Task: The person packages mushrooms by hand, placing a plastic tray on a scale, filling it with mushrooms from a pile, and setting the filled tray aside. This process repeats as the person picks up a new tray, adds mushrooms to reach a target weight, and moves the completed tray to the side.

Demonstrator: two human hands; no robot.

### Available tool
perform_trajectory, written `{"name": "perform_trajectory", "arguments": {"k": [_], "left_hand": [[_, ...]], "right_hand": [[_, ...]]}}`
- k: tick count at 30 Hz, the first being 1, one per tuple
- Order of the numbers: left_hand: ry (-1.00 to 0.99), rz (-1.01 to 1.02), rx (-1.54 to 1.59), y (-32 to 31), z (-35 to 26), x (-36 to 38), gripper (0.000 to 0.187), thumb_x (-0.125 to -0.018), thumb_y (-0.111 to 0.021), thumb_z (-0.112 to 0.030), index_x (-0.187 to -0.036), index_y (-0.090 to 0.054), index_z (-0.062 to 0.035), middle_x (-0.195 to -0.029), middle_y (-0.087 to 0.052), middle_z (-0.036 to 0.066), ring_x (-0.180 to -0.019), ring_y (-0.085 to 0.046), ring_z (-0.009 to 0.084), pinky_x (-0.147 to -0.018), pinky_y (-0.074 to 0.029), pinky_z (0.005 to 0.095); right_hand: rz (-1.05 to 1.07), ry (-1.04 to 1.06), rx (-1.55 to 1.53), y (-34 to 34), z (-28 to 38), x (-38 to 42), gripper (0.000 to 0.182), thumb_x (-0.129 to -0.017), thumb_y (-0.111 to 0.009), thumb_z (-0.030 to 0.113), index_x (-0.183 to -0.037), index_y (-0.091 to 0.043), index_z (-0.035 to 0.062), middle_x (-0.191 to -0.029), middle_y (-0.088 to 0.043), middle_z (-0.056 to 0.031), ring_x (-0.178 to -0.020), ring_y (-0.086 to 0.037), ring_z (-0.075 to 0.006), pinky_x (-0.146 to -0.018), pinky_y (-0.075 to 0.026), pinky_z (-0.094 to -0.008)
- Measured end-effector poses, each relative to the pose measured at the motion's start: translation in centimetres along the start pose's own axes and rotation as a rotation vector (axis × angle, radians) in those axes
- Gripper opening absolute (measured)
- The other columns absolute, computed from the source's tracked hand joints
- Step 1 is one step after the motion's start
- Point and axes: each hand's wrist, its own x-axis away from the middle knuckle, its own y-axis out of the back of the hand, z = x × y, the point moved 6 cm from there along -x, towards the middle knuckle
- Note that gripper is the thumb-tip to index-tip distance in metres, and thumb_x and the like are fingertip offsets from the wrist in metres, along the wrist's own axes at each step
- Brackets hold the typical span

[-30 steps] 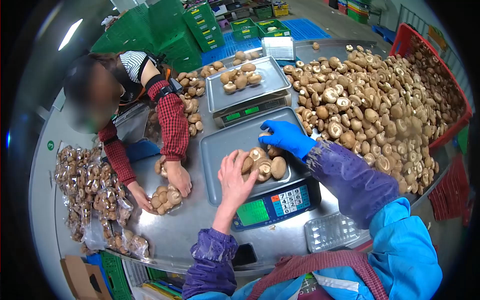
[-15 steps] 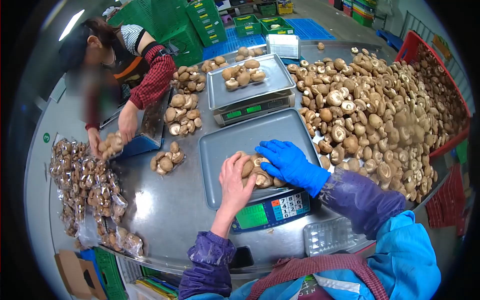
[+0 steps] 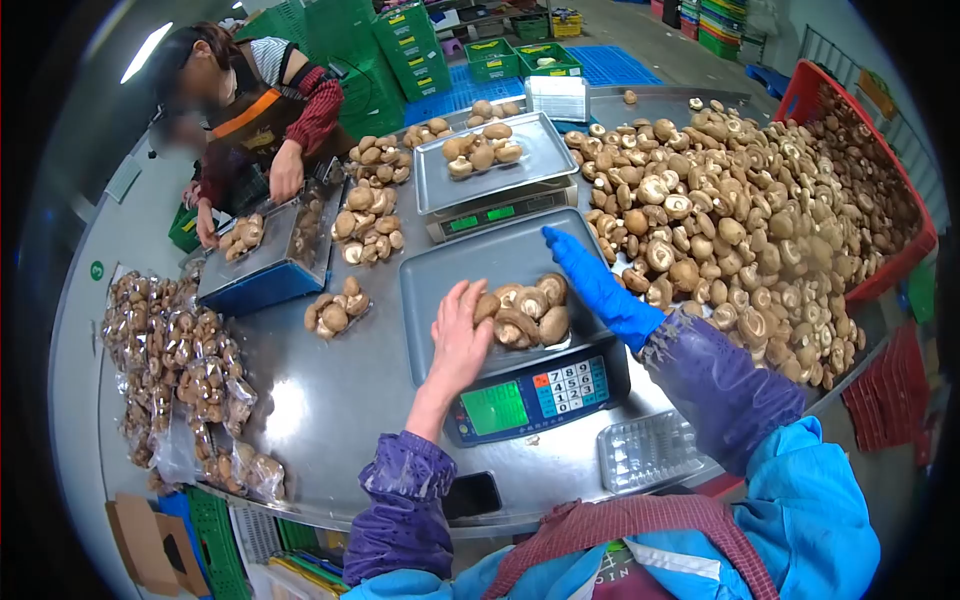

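A small heap of shiitake mushrooms (image 3: 527, 312) lies on the grey tray (image 3: 440, 290) of a digital scale, whose green display (image 3: 494, 408) is lit. My bare left hand (image 3: 462, 335) rests at the heap's left side, fingers stretched out, close against the leftmost mushroom; whether it touches is hard to tell. To the heap's right, my blue-gloved right hand (image 3: 598, 288) is apart from the mushrooms over the tray's right edge, fingers extended and holding nothing. Beyond is a second scale with mushrooms (image 3: 482, 150) on its metal tray (image 3: 435, 185).
A large mushroom pile (image 3: 720, 220) spreads on the right by a tilted red crate (image 3: 905, 285). Small mushroom groups (image 3: 337, 308) and bagged mushrooms (image 3: 180, 370) lie left. A clear plastic tray (image 3: 650, 452) and a phone (image 3: 472, 495) are in front. A co-worker (image 3: 265, 110) handles a pack opposite.
My right hand has lifted off the mushrooms and moved right. My left hand has slid slightly left, uncovering the heap. The co-worker's pack now lies on the blue-sided machine.
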Motion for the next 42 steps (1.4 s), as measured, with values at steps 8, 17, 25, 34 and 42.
{"name": "perform_trajectory", "arguments": {"k": [8, 17, 25, 34, 42], "left_hand": [[0.071, -0.253, 0.133, 5.3, 2.5, 2.4, 0.044, -0.083, -0.044, -0.014, -0.125, -0.037, -0.0027, -0.122, -0.04, 0.018, -0.117, -0.037, 0.0305, -0.098, -0.029, 0.0365], [0.287, -0.301, 0.263, 7.4, 4.5, 4.5, 0.037, -0.085, -0.045, -0.015, -0.119, -0.043, -0.0013, -0.113, -0.05, 0.017, -0.103, -0.05, 0.0264, -0.09, -0.039, 0.0358], [0.597, 0.164, 0.604, 0.9, 6.7, 3.2, 0.037, -0.078, -0.042, 0.004, -0.115, -0.044, 0.009, -0.081, -0.057, 0.009, -0.062, -0.058, 0.0141, -0.055, -0.049, 0.0245], [0.717, -0.043, 1.095, -0.3, 7.9, 3.1, 0.047, -0.078, -0.031, 0.011, -0.123, -0.023, -0.0008, -0.1, -0.05, 0.021, -0.072, -0.06, 0.0242, -0.055, -0.054, 0.03], [0.667, -0.264, 1.366, 8.1, 15.6, 3.9, 0.062, -0.074, -0.029, 0.013, -0.131, -0.016, -0.0091, -0.119, -0.038, 0.025, -0.092, -0.056, 0.0342, -0.067, -0.054, 0.0396]], "right_hand": [[-0.154, -0.426, -0.255, 6.0, -2.8, 4.3, 0.054, -0.083, -0.046, 0.053, -0.119, -0.05, 0.0132, -0.113, -0.05, -0.0038, -0.087, -0.051, -0.0167, -0.075, -0.042, -0.0314], [-0.121, -0.432, -0.108, 7.5, -2.0, 5.9, 0.063, -0.087, -0.034, 0.056, -0.128, -0.04, 0.0087, -0.123, -0.046, -0.0061, -0.093, -0.048, -0.0177, -0.081, -0.04, -0.0331], [0.005, -0.537, -0.01, 1.8, 2.1, 6.5, 0.058, -0.085, -0.045, 0.049, -0.126, -0.04, 0.0084, -0.111, -0.05, -0.0091, -0.087, -0.052, -0.0168, -0.072, -0.044, -0.0282], [0.137, -0.527, -0.089, -3.1, 3.6, 4.4, 0.071, -0.082, -0.05, 0.05, -0.133, -0.028, 0.0059, -0.119, -0.044, -0.008, -0.084, -0.05, -0.0125, -0.068, -0.045, -0.0267], [0.147, -0.503, -0.156, -8.7, 4.3, -0.7, 0.066, -0.082, -0.051, 0.049, -0.132, -0.03, 0.0104, -0.112, -0.05, -0.0106, -0.086, -0.053, -0.0158, -0.068, -0.046, -0.0305]]}}
